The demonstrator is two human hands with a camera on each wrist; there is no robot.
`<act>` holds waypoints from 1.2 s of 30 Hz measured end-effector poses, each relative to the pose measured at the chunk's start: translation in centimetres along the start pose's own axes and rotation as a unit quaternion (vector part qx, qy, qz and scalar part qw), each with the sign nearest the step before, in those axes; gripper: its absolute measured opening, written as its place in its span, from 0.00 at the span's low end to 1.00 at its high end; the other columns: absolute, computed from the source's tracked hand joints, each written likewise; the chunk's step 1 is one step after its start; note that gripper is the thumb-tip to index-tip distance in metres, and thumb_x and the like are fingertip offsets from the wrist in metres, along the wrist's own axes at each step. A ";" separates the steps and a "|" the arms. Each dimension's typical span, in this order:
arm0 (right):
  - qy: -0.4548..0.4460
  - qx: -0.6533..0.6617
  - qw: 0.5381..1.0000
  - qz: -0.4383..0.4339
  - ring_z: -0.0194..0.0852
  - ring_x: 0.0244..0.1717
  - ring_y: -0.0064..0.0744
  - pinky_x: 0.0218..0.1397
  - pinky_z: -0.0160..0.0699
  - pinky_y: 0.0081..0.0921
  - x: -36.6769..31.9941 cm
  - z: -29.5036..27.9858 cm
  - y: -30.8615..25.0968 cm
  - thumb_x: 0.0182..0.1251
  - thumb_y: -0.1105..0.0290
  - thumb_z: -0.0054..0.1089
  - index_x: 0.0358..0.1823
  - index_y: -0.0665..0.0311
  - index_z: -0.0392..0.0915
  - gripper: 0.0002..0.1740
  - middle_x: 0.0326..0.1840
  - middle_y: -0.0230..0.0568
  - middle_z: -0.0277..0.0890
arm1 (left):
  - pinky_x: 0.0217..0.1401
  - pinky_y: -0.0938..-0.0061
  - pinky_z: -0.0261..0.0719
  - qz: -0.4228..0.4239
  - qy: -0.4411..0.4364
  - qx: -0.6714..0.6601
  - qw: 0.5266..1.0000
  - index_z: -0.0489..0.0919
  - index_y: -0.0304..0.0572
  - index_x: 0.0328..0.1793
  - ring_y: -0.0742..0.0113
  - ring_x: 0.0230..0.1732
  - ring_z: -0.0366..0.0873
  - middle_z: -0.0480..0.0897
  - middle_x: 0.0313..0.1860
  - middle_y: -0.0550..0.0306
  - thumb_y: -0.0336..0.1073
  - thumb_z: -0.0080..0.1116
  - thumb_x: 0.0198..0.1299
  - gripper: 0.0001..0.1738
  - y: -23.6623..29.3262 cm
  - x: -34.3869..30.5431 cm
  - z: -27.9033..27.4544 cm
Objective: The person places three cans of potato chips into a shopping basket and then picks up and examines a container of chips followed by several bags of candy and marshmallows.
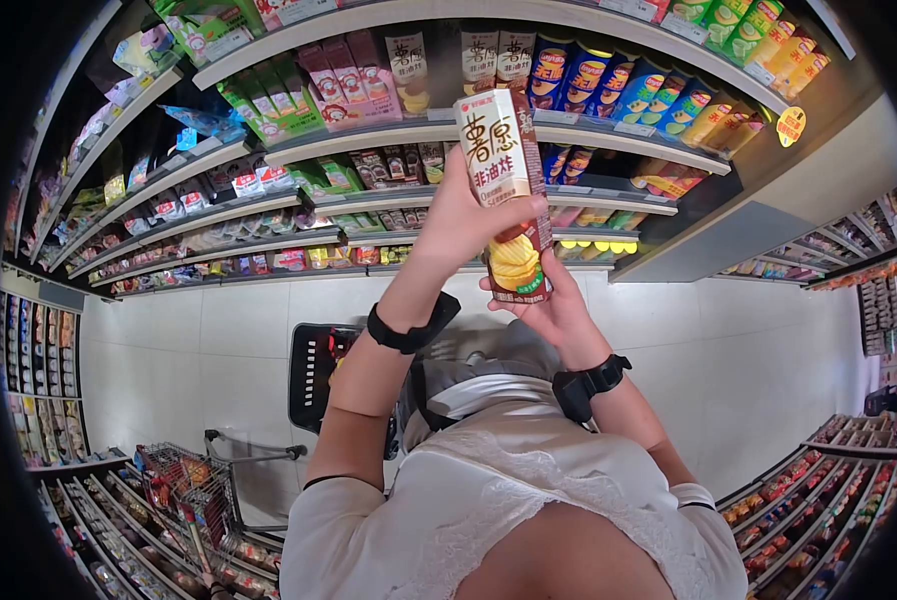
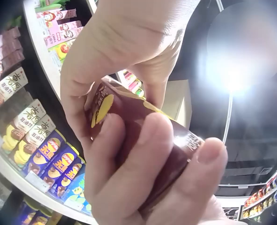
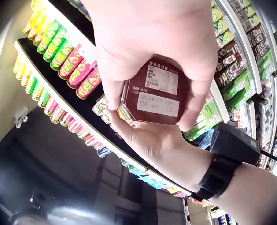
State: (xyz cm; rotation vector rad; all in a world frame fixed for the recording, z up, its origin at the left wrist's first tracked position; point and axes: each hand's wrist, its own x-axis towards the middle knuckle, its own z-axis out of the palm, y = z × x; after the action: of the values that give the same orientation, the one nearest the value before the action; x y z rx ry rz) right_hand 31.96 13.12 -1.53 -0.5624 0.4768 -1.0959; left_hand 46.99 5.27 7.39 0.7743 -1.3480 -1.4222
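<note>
A tall brown and white box of potato chips (image 1: 508,190), printed with yellow chips, stands tilted in front of the shelves. My left hand (image 1: 455,222) grips it round the middle, its thumb across the front. Lower down, my right hand (image 1: 560,305) holds the bottom end. Seen from the right wrist, the box's dark red base (image 3: 159,89) carries a printed label and date, with right-hand fingers at both its sides. Fingers cover part of the box (image 2: 143,122) in the left wrist view.
Similar chip boxes (image 1: 480,62) and blue chip canisters (image 1: 585,80) line the shelf ahead. Below the left forearm is a black basket (image 1: 313,375) on the pale floor (image 1: 198,345). A shopping cart (image 1: 193,480) stands behind at left, near more stocked shelves (image 1: 803,520).
</note>
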 end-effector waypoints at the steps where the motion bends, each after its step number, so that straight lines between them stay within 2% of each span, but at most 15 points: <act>1: -0.007 0.031 0.999 0.005 0.77 0.59 0.55 0.52 0.83 0.48 -0.1 -0.2 0.1 0.73 0.42 0.48 0.72 0.62 0.60 0.38 0.65 0.49 0.71 | 0.55 0.72 0.79 0.000 0.000 0.000 1.000 0.62 0.36 0.65 0.70 0.52 0.79 0.79 0.51 0.56 0.31 0.76 0.49 0.41 -0.1 -0.3 0.4; 3: -0.014 0.062 0.998 0.006 0.77 0.59 0.54 0.51 0.83 0.47 -0.1 -0.8 0.0 0.73 0.41 0.48 0.72 0.63 0.61 0.38 0.65 0.49 0.72 | 0.59 0.71 0.78 0.034 -0.015 -0.002 0.999 0.61 0.36 0.66 0.69 0.55 0.77 0.77 0.55 0.54 0.29 0.77 0.48 0.43 -0.3 -0.9 1.1; 9: -0.029 0.099 0.995 0.009 0.77 0.59 0.54 0.54 0.82 0.50 -0.5 -2.3 -0.5 0.74 0.43 0.48 0.72 0.60 0.60 0.36 0.64 0.50 0.72 | 0.63 0.69 0.75 0.014 -0.053 0.044 0.998 0.58 0.36 0.69 0.66 0.60 0.75 0.75 0.59 0.52 0.30 0.79 0.45 0.49 -0.3 -1.8 2.2; 14: 0.012 0.120 0.993 0.006 0.79 0.52 0.44 0.46 0.81 0.45 -0.5 -2.5 -1.2 0.70 0.37 0.47 0.71 0.57 0.63 0.39 0.62 0.46 0.75 | 0.68 0.68 0.71 -0.007 -0.106 0.058 0.993 0.54 0.36 0.74 0.64 0.64 0.72 0.72 0.65 0.51 0.31 0.81 0.42 0.56 -0.4 -2.2 2.3; 18: -0.024 0.154 0.988 0.001 0.79 0.52 0.42 0.46 0.82 0.44 -0.3 -2.5 -1.9 0.74 0.42 0.45 0.71 0.61 0.62 0.36 0.62 0.47 0.74 | 0.69 0.69 0.69 0.018 -0.110 0.093 0.989 0.52 0.36 0.76 0.64 0.66 0.70 0.71 0.66 0.51 0.31 0.81 0.43 0.58 -1.6 -2.2 2.3; 21: 0.064 0.051 0.996 -0.028 0.79 0.52 0.36 0.48 0.82 0.39 -0.4 -1.8 -2.3 0.73 0.49 0.53 0.71 0.61 0.62 0.33 0.60 0.44 0.75 | 0.69 0.69 0.68 0.022 -0.094 0.062 0.993 0.52 0.36 0.77 0.65 0.66 0.70 0.71 0.66 0.50 0.33 0.75 0.52 0.52 -2.9 -1.8 1.8; 23: 0.132 -0.254 0.949 -0.135 0.77 0.53 0.30 0.52 0.81 0.32 -0.3 -0.4 -2.9 0.69 0.61 0.62 0.71 0.61 0.60 0.33 0.59 0.41 0.75 | 0.68 0.71 0.68 -0.051 -0.015 -0.117 0.992 0.55 0.36 0.77 0.67 0.65 0.71 0.71 0.66 0.50 0.36 0.66 0.63 0.41 -3.0 -1.4 1.5; 24: 0.145 -0.237 0.953 -0.117 0.75 0.56 0.29 0.57 0.78 0.26 -0.5 0.4 -3.3 0.61 0.68 0.70 0.72 0.63 0.58 0.40 0.61 0.41 0.73 | 0.60 0.75 0.74 -0.036 0.016 -0.110 0.993 0.58 0.38 0.75 0.71 0.55 0.76 0.75 0.60 0.52 0.35 0.62 0.66 0.35 -3.4 -1.0 1.2; 25: 0.141 -0.237 0.954 -0.115 0.75 0.56 0.29 0.57 0.78 0.26 -0.6 0.4 -3.1 0.61 0.68 0.70 0.72 0.63 0.58 0.40 0.61 0.41 0.73 | 0.60 0.75 0.74 -0.034 0.020 -0.108 0.993 0.58 0.38 0.75 0.71 0.55 0.76 0.75 0.60 0.52 0.35 0.62 0.66 0.35 -4.1 -0.7 0.8; 28: 0.089 -0.524 0.813 -0.237 0.72 0.63 0.36 0.59 0.76 0.31 -0.8 0.2 -3.1 0.51 0.62 0.79 0.74 0.65 0.56 0.52 0.66 0.46 0.69 | 0.59 0.72 0.76 -0.050 0.075 -0.209 0.974 0.67 0.40 0.68 0.71 0.54 0.78 0.79 0.56 0.56 0.43 0.52 0.73 0.23 -4.1 -0.5 0.2; 31: 0.057 -0.547 0.811 -0.199 0.73 0.62 0.40 0.56 0.77 0.32 -1.6 1.4 -3.6 0.47 0.60 0.81 0.74 0.63 0.58 0.54 0.66 0.49 0.69 | 0.63 0.67 0.75 -0.057 0.075 -0.277 0.956 0.69 0.40 0.68 0.65 0.57 0.79 0.79 0.60 0.53 0.52 0.44 0.75 0.26 -4.3 -0.3 -0.4; 32: 0.043 -0.578 0.787 -0.211 0.77 0.55 0.38 0.52 0.78 0.30 -1.9 1.6 -3.8 0.47 0.61 0.81 0.72 0.62 0.63 0.51 0.62 0.46 0.72 | 0.56 0.65 0.81 -0.097 0.053 -0.298 0.948 0.69 0.36 0.67 0.61 0.52 0.82 0.80 0.59 0.49 0.59 0.36 0.75 0.33 -4.8 -0.3 -0.9; 33: 0.041 -0.577 0.788 -0.211 0.77 0.55 0.38 0.52 0.78 0.30 -2.1 1.3 -3.9 0.47 0.61 0.81 0.72 0.62 0.63 0.51 0.62 0.46 0.72 | 0.50 0.64 0.85 -0.106 0.045 -0.363 0.925 0.68 0.33 0.68 0.58 0.48 0.84 0.80 0.58 0.46 0.61 0.33 0.75 0.37 -4.9 -0.1 -1.1; 35: -0.028 -0.594 0.780 -0.193 0.79 0.47 0.33 0.51 0.78 0.28 -2.3 0.6 -3.8 0.50 0.62 0.80 0.70 0.60 0.67 0.45 0.56 0.43 0.77 | 0.47 0.66 0.85 -0.091 -0.038 -0.442 0.891 0.71 0.31 0.66 0.59 0.42 0.84 0.83 0.49 0.48 0.65 0.30 0.74 0.40 -4.6 -0.1 -1.8; 36: -0.029 -0.576 0.793 -0.197 0.80 0.41 0.29 0.48 0.79 0.26 -2.3 0.3 -3.5 0.54 0.65 0.77 0.65 0.61 0.73 0.36 0.49 0.41 0.80 | 0.42 0.68 0.85 -0.101 -0.028 -0.462 0.881 0.70 0.28 0.66 0.58 0.37 0.83 0.83 0.44 0.45 0.67 0.30 0.71 0.44 -4.7 -0.1 -2.0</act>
State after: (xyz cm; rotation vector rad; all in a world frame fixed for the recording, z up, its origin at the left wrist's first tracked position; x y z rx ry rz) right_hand 28.85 14.08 1.13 -1.8382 1.0061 -1.0815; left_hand 47.80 4.22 2.48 0.2238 -0.4811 -2.0062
